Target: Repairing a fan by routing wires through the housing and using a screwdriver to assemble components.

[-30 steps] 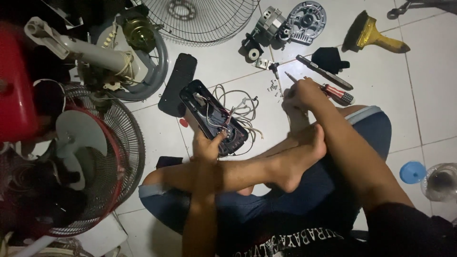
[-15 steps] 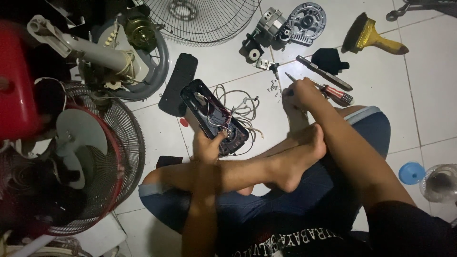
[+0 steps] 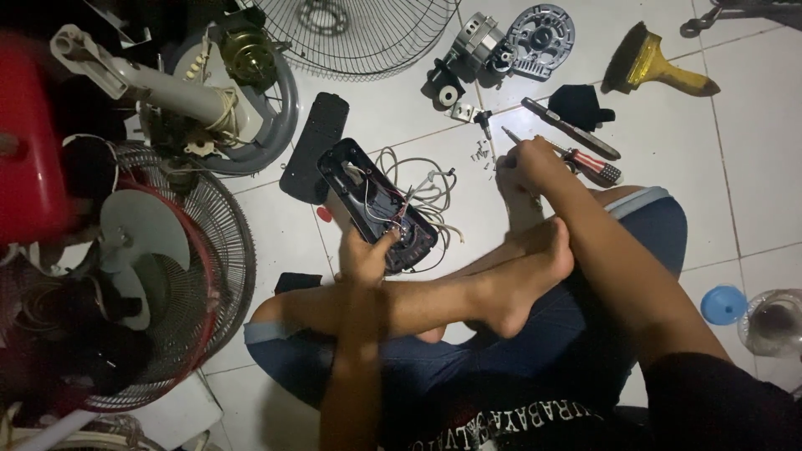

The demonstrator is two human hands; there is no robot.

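I sit cross-legged on a white tiled floor. My left hand [image 3: 365,253] grips the near end of an opened black control housing [image 3: 378,203] with wires inside; white wires [image 3: 430,194] trail out of it to the right. My right hand [image 3: 525,165] reaches forward with its fingers pinched together over a small cluster of screws [image 3: 481,153] on the floor. Whether it holds a screw is too small to tell. A red-handled screwdriver [image 3: 585,162] lies right beside that hand.
A black cover plate [image 3: 315,144] lies left of the housing. Further back are a wire fan guard [image 3: 359,33], a motor [image 3: 472,52], a grey round part [image 3: 540,40], a yellow-handled brush [image 3: 660,68]. Fan stand [image 3: 180,92] and red fan [image 3: 159,292] at left. Blue lid [image 3: 723,305] at right.
The view has shifted slightly. My right hand stays near the screws and my left hand keeps its hold on the housing.
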